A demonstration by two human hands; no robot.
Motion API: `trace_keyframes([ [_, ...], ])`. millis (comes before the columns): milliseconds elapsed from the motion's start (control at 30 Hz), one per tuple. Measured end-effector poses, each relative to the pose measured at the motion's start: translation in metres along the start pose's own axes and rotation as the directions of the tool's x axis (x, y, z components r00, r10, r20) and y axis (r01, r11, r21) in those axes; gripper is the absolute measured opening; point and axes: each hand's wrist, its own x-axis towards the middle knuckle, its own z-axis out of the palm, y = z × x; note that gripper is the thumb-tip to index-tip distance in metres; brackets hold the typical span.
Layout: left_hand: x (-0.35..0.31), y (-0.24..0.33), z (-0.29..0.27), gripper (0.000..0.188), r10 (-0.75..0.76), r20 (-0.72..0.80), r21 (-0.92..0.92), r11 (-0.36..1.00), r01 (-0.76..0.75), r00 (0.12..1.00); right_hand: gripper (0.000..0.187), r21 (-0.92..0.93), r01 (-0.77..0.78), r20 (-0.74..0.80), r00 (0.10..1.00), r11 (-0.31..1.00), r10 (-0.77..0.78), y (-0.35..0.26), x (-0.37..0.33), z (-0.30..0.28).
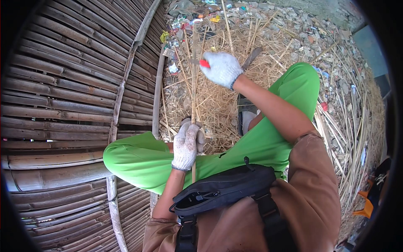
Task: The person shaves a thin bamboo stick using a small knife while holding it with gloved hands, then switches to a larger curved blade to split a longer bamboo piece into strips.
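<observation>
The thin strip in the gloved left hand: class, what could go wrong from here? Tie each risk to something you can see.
1. The red-handled tool in the right hand has a blurred end close to the thin strip; if sharp, it might slip along the strip into the left hand.
2. The strip runs down to the black bag, so a sudden push could perhaps snag it there.
</observation>
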Motion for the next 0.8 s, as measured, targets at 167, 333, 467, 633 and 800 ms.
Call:
trace_keyframes([
  [167,0.009,0.042,-0.007,0.024,0.013,0.123,-0.052,0.999,-0.006,0.992,0.041,0.042,-0.138,0.240,0.963,0.990,0.124,0.014,0.004,-0.026],
  [333,0.029,0.148,-0.028,0.034,0.365,0.057,-0.004,0.931,-0.366,0.929,0.061,0.172,-0.185,-0.009,0.982,0.968,0.189,0.041,0.018,-0.094],
  [467,0.088,0.216,-0.046,0.025,0.538,0.023,-0.156,0.834,-0.529,0.843,0.061,0.599,0.000,0.274,0.940,0.801,-0.205,-0.028,-0.042,-0.077],
  [633,0.196,0.287,-0.021,0.015,0.625,-0.069,-0.190,0.757,-0.625,0.778,0.065,0.757,-0.020,0.322,0.882,0.653,-0.345,-0.102,-0.136,-0.015],
  [800,0.248,0.312,0.019,0.024,0.643,-0.032,-0.042,0.764,-0.644,0.765,0.042,0.864,-0.071,0.170,0.973,0.499,-0.156,-0.102,-0.122,0.002],
])
